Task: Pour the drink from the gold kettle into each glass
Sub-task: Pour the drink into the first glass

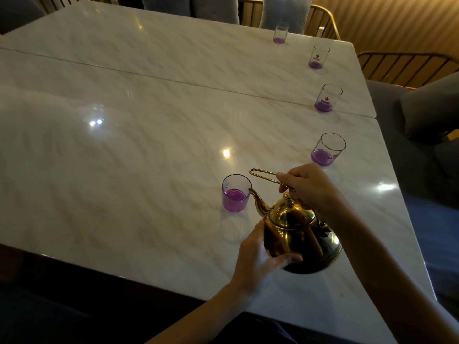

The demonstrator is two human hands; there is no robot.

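The gold kettle [295,232] is tilted to the left, its spout tip at the rim of the nearest glass [234,193], which holds purple drink. My right hand [310,187] grips the kettle's wire handle from above. My left hand [258,254] cups the kettle's lower side. Several more glasses stand along the table's right edge, each with a little purple drink: one [327,150] close by, another [327,98] beyond it, a third [319,57] farther back, and the farthest [280,33] near the back edge.
The white marble table [124,145] is made of two tops with a seam running across it. Chairs with gold metal frames [323,21] and grey cushions [422,115] stand at the back and right.
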